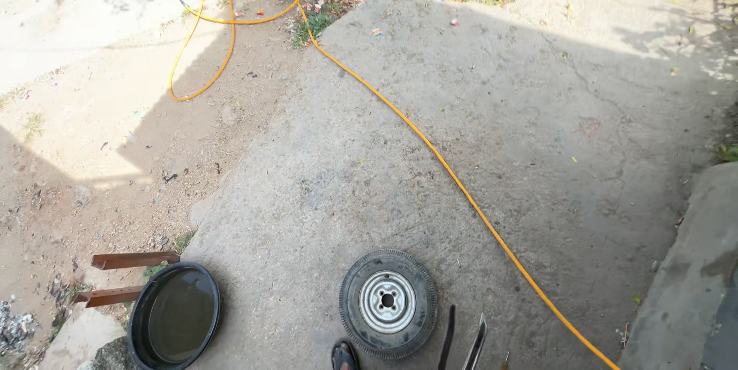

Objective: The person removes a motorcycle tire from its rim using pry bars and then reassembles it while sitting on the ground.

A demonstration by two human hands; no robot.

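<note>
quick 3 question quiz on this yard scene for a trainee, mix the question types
1. True or false: the small wheel lies flat on the concrete slab.
2. What colour is the hose that runs across the slab? A) green B) orange C) blue
3. What stands to the left of the wheel, at the slab's edge?

Key
1. True; its metal hub faces up.
2. B, orange.
3. A round black tub holding liquid, with rusty metal bars beside it.

No hands are in view.
</note>
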